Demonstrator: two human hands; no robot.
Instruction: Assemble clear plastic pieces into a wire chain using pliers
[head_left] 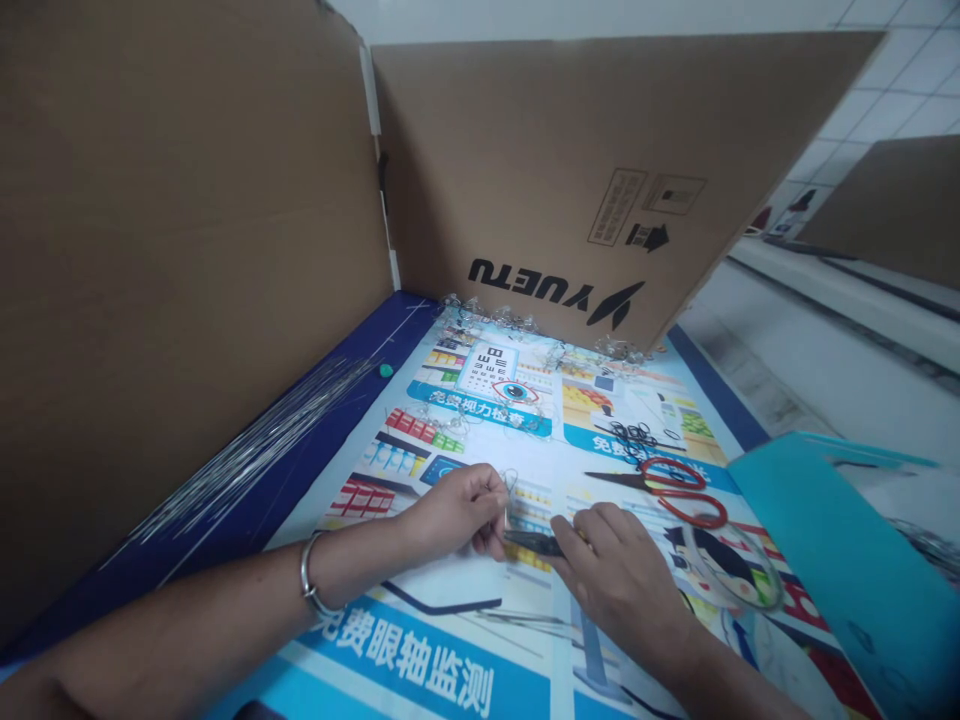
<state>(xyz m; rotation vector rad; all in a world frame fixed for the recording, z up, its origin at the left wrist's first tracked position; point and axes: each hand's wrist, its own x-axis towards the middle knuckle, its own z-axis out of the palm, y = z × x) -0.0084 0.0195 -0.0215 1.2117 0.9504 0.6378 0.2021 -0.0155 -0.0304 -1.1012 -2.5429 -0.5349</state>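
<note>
My left hand (484, 510) is closed in a pinch on a thin piece of bent wire (509, 488), with a loop showing above the fingertips. A silver bangle (311, 578) circles the left wrist. My right hand (611, 550) is wrapped round a pair of pliers (534, 542). Their dark, pointed jaws reach left to the wire beside my left fingers; whether they grip it is too small to tell. The handles are mostly hidden in the palm. Several straight wire pieces (525, 622) lie on the printed sheet just below the hands.
Red-handled scissors (660, 482) lie right of the hands, near dark rings (634, 437) and a clear ring (772, 570). Long straight wires (262, 440) spread along the left. Bent wire pieces (495, 315) line the cardboard wall (585, 150). A turquoise box (840, 560) stands at right.
</note>
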